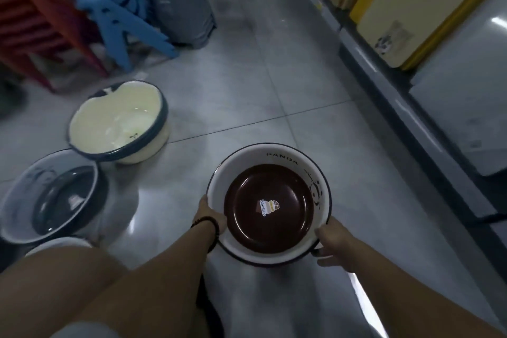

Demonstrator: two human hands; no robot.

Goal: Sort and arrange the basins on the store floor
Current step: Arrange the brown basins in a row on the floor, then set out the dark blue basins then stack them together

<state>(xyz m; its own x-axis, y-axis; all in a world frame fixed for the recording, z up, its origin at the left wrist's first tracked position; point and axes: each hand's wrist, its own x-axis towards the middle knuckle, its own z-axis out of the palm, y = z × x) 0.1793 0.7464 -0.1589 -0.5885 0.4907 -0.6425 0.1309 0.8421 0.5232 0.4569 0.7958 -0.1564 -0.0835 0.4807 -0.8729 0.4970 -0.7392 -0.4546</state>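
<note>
Both hands clamped on white basin (285,158) rim: left hand (210,212) at near-left edge, right hand (333,241) at near-right. Basin above tiled floor (247,90). Cream basin (118,121), grey basin (46,195) on floor to left.

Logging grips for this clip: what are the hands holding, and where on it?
Both hands hold the white, dark-rimmed PANDA basin by its near rim: left hand on the left side, right hand on the right.

Four basins are seen on a store floor: one white panda basin (270,204) with one brown basin (269,207) nested inside, one cream basin (119,122), one grey basin (50,195); two hands are counted
</note>
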